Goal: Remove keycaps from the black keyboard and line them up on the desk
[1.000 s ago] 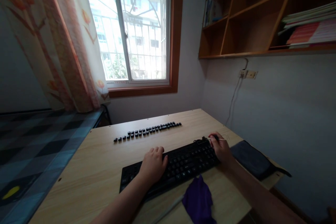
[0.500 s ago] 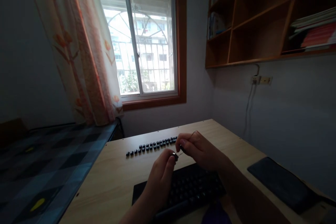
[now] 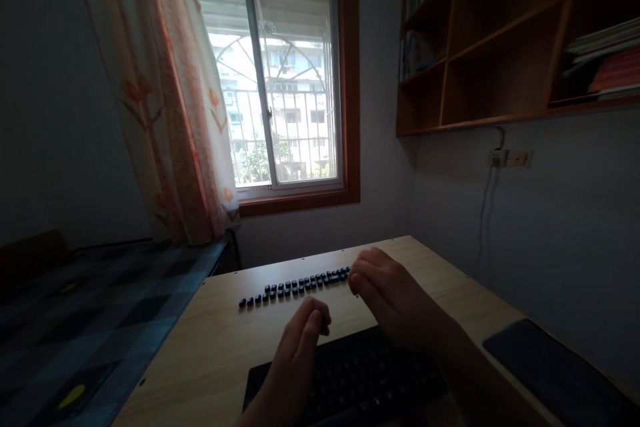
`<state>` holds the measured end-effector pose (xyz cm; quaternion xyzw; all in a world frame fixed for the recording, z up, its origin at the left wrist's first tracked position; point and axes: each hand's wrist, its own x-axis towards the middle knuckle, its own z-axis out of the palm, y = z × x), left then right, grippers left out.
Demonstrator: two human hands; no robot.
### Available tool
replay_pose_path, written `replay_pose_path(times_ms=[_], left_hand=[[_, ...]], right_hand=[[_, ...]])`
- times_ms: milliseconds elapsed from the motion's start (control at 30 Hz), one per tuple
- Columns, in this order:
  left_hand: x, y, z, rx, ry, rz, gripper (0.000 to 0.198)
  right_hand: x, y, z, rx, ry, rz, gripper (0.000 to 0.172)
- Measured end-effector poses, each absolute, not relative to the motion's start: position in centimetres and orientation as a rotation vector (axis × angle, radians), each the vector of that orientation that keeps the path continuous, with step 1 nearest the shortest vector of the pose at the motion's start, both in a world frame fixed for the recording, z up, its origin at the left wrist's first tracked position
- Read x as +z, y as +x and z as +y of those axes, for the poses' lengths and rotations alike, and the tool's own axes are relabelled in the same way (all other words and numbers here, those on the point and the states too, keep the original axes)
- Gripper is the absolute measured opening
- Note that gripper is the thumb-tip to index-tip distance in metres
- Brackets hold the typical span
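A black keyboard (image 3: 360, 380) lies on the wooden desk (image 3: 210, 353) in front of me. Behind it runs a row of several loose black keycaps (image 3: 295, 287). My right hand (image 3: 395, 303) hovers over the far edge of the keyboard, its curled fingertips at the right end of that row. Whatever it holds is hidden. My left hand (image 3: 300, 347) hangs above the keyboard's left part with fingers pressed together, and I cannot make out anything between them.
A dark flat pad (image 3: 550, 367) lies at the desk's right edge. A bed with a checked cover (image 3: 100, 307) adjoins the desk on the left. Behind are a window (image 3: 285, 93) with a curtain (image 3: 165, 93), a wall shelf (image 3: 500, 40) and a socket with a cable (image 3: 505, 159).
My hands left the keyboard and met above it, the left pinching a small keycap, the right a thin wire tool. The right hand then reached to the end of the keycap row.
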<state>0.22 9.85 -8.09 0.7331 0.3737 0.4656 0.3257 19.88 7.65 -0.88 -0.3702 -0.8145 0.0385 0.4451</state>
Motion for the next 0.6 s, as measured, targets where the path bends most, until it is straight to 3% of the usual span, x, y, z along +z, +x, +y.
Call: replay_pose_path(times_ms=[133, 600], left_hand=[[-7.9, 0.2, 10.1, 1.214, 1.876, 0.980, 0.040], [-8.1, 0.4, 10.1, 1.203, 1.771, 0.937, 0.042]], right_hand=[[-1.1, 19.5, 8.0, 0.135, -0.861, -2.182, 0.015], [-2.5, 19.1, 10.0, 0.262, -0.817, -2.318, 0.018]])
